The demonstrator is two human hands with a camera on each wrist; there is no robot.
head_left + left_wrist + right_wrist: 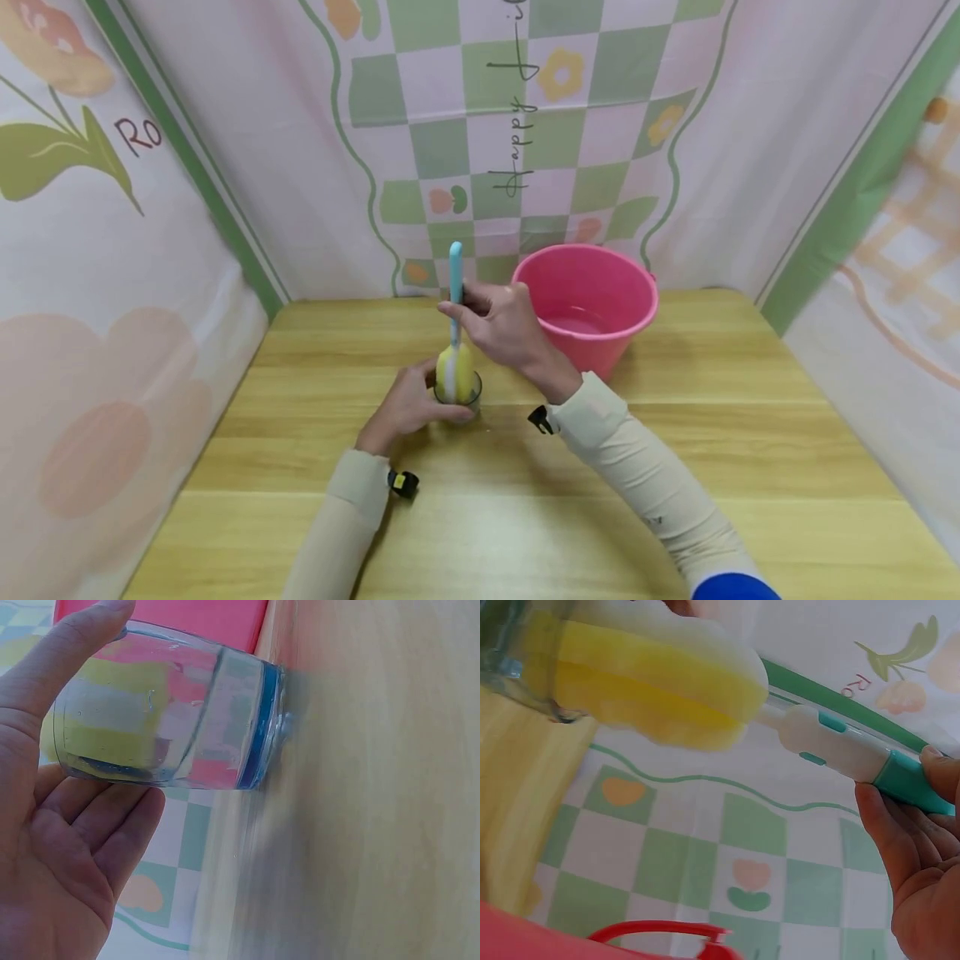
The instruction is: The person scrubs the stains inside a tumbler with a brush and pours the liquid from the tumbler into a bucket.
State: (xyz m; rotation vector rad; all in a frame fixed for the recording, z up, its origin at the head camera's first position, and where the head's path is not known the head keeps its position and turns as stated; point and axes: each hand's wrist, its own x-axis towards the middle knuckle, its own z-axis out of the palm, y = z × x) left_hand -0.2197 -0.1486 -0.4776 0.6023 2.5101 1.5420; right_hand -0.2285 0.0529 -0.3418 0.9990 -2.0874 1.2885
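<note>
Two hands (408,402) (504,323); one brush (455,367) seemingly partway inside one glass (187,712); one bucket (602,353).

Right wrist view: glass (506,656) cut off upper left, bucket (525,941) lower left. Head view: right hand (506,327) partly hides bucket; sleeve mark (655,520), lower right, illegible.

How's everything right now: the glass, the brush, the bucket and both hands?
Glass: upright, apparently wet with droplets.
Sponge brush: upright, its yellow-and-white sponge partly inside the glass.
Pink bucket: standing upright, open-topped; whether there's water inside, I can't tell.
Left hand: holding the glass.
Right hand: pinching the brush's handle.
</note>
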